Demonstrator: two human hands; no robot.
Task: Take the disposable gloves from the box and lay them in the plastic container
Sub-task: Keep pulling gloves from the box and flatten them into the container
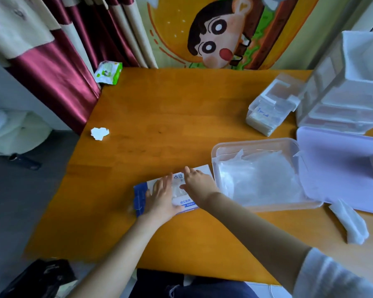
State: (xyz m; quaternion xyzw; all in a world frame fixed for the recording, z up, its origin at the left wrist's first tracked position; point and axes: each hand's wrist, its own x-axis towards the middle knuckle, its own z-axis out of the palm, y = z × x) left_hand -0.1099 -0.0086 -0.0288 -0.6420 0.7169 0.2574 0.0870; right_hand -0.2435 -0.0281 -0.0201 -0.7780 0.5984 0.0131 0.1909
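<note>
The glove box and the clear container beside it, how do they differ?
The glove box is opaque, printed blue and white; the plastic container is see-through. The box looks smaller and flatter than the container. The left hand and right hand rest on the box; neither touches the container. Both sit on the orange table.

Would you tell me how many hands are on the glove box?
2: the left hand lies flat on the glove box toward its blue end; the right hand rests on its end nearer the plastic container.
</note>
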